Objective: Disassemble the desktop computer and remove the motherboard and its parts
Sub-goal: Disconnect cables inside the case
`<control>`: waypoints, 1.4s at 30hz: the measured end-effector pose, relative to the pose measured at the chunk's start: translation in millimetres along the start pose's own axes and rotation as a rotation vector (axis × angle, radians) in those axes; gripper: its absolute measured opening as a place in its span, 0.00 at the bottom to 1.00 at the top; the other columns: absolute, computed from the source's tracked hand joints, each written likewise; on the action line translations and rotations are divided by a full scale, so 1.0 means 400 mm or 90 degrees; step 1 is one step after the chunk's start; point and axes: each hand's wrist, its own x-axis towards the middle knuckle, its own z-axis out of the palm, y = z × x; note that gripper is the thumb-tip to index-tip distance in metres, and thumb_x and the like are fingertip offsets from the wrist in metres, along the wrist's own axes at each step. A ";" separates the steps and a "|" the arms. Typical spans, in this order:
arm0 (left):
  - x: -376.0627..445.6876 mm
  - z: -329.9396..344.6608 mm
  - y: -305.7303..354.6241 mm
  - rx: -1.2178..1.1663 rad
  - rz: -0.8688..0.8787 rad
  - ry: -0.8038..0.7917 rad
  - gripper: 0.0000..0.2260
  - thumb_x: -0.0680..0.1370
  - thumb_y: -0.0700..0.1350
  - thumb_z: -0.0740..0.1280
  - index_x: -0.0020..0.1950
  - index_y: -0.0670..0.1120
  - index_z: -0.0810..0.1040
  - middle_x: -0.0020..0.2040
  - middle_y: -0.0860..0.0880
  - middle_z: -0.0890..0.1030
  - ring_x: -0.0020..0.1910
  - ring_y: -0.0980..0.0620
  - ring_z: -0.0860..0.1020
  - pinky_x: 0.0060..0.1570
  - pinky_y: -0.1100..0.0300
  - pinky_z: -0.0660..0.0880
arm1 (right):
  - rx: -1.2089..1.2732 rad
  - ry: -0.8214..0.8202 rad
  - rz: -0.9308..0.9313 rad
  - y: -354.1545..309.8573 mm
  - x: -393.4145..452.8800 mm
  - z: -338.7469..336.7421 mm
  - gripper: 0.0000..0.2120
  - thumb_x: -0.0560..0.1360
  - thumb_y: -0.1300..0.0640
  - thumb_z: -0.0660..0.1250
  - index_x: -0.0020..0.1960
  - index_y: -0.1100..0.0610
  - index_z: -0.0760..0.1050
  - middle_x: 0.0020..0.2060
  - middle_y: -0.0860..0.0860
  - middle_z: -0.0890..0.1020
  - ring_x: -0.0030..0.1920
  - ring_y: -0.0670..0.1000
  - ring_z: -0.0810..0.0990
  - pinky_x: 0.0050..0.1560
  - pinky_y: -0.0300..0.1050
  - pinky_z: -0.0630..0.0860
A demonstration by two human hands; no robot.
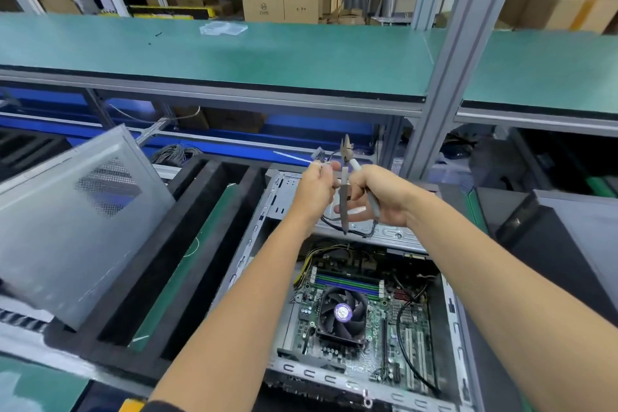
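An open desktop case (247, 254) lies on the bench with its motherboard (371, 338) exposed. A black CPU fan (341, 314) sits on the board, with green memory sticks (347, 281) behind it. Raised above the case, my left hand (314, 189) pinches a black cable with a small connector (319, 157) and a white cable tie. My right hand (378, 197) grips grey-handled side cutters (345, 184), jaws pointing up beside the connector. The cable loops down (354, 231) to the drive cage.
The removed side panel (77, 221) leans at the left on black foam trays (187, 237). A green shelf (234, 57) runs above, held by an aluminium post (444, 70). Another black computer case (561, 244) stands at the right. Cardboard boxes fill the background.
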 end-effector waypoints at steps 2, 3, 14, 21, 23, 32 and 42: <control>0.006 -0.009 0.004 -0.069 -0.010 -0.022 0.13 0.84 0.40 0.51 0.50 0.42 0.75 0.34 0.52 0.76 0.30 0.55 0.65 0.34 0.61 0.65 | -0.019 -0.037 0.019 -0.002 -0.008 -0.017 0.16 0.66 0.68 0.56 0.54 0.61 0.69 0.48 0.60 0.78 0.48 0.61 0.80 0.63 0.64 0.74; 0.008 -0.011 0.005 -0.078 -0.010 -0.024 0.13 0.83 0.38 0.52 0.49 0.40 0.75 0.31 0.54 0.77 0.29 0.55 0.65 0.33 0.61 0.65 | -0.029 -0.073 0.031 -0.005 -0.013 -0.026 0.19 0.64 0.67 0.57 0.56 0.62 0.70 0.48 0.61 0.80 0.49 0.62 0.81 0.61 0.63 0.75; 0.020 -0.014 -0.024 -0.089 -0.006 0.070 0.11 0.81 0.36 0.59 0.45 0.38 0.80 0.43 0.43 0.80 0.34 0.57 0.73 0.41 0.62 0.74 | -0.091 -0.165 0.092 -0.001 -0.005 -0.055 0.28 0.60 0.64 0.59 0.60 0.66 0.71 0.51 0.65 0.80 0.48 0.67 0.83 0.53 0.60 0.79; 0.033 -0.002 -0.028 -0.093 -0.016 0.097 0.12 0.82 0.39 0.59 0.46 0.43 0.82 0.39 0.45 0.78 0.30 0.61 0.72 0.35 0.69 0.73 | -0.124 -0.178 0.084 -0.002 -0.006 -0.057 0.27 0.57 0.64 0.59 0.57 0.66 0.72 0.49 0.65 0.80 0.47 0.65 0.83 0.58 0.63 0.77; 0.031 0.006 -0.026 -0.092 -0.007 0.097 0.14 0.82 0.39 0.59 0.41 0.45 0.81 0.37 0.47 0.77 0.32 0.59 0.73 0.34 0.70 0.73 | -0.125 -0.178 0.083 -0.004 -0.007 -0.057 0.27 0.57 0.64 0.59 0.57 0.66 0.72 0.48 0.65 0.80 0.47 0.65 0.82 0.58 0.64 0.77; 0.014 0.006 -0.017 -0.064 0.058 0.102 0.19 0.79 0.34 0.59 0.32 0.50 0.76 0.35 0.49 0.77 0.34 0.59 0.72 0.37 0.68 0.72 | -0.138 -0.177 0.078 0.001 0.008 -0.063 0.26 0.59 0.63 0.59 0.57 0.66 0.73 0.48 0.66 0.81 0.47 0.65 0.83 0.51 0.60 0.80; 0.010 0.020 -0.023 -0.076 0.040 0.140 0.14 0.81 0.40 0.60 0.38 0.44 0.80 0.34 0.52 0.79 0.36 0.57 0.73 0.37 0.68 0.72 | -0.135 -0.187 0.082 0.010 0.006 -0.066 0.26 0.58 0.63 0.59 0.56 0.65 0.73 0.48 0.66 0.81 0.47 0.65 0.83 0.51 0.60 0.81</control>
